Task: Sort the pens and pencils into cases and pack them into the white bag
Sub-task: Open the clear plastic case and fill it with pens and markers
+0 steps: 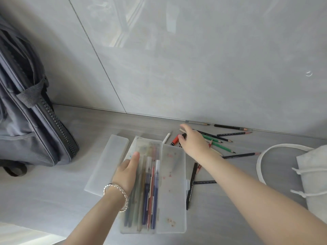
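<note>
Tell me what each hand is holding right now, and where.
Left hand lies flat on the pens in the open translucent plastic case, gripping nothing. Right hand is over the red-and-black pen, fingers touching its end; no closed grip yet.

From my feed the scene is evenly and softly lit with only faint shadows, a pale window reflection glares on the glossy wall panel [134, 23] at upper centre, straight seams bow toward the frame edges, and the left hand [126, 172] is smeared by motion blur.
</note>
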Available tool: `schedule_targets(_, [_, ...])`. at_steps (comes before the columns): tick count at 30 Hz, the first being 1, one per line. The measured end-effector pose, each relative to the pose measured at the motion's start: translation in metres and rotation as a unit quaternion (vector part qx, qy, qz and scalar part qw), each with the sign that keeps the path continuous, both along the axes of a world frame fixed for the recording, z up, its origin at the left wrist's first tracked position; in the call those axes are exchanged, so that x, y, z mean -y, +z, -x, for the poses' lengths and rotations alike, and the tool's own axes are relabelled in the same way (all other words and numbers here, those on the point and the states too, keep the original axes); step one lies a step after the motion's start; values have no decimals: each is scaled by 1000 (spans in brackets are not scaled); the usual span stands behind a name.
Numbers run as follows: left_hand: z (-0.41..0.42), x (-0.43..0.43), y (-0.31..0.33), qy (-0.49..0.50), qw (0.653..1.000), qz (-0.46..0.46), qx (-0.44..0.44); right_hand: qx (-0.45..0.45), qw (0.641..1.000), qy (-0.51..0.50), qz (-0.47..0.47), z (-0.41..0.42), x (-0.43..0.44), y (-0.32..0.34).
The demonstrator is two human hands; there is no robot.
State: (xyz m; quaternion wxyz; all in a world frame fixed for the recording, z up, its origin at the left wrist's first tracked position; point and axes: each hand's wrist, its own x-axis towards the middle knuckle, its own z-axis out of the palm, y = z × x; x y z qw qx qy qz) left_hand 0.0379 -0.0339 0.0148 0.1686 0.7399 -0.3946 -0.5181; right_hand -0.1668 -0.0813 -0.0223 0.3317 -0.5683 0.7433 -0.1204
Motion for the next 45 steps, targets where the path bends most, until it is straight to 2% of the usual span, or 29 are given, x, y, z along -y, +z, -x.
schedule_targets(4, [-11,10,1,-9,1000,9,10,-79,991,82,-72,-14,15,-21])
schedule_targets(11, [-26,9,-8,-4,1000,6,2,-70,991,-19,-113,-21,6,-23])
schedule_targets(18, [-23,10,-15,13,1000,-18,-18,-61,995,-45,-58,-7,-11,-27])
schedule_targets(24, [-23,-1,-15,5,999,-32,-23,75,990,-116,42,14,-22,17])
schedule_targets(29, [-1,-14,-21,-18,998,-42,-35,227,972,-52,24,-8,-62,67])
schedule_targets(31, [15,-19,-20,-11,997,-49,-63,257,966,-8,24,-25,-80,70])
schedule_targets(34, [35,-24,-20,0,987,-39,-154,227,971,62,29,-41,-96,67])
schedule_targets(41, [53,-32,1,33,978,-23,-203,153,976,142,61,-36,-113,70])
schedule_targets(45, [50,-33,-12,36,978,-26,-203,138,980,118,78,-23,-114,79])
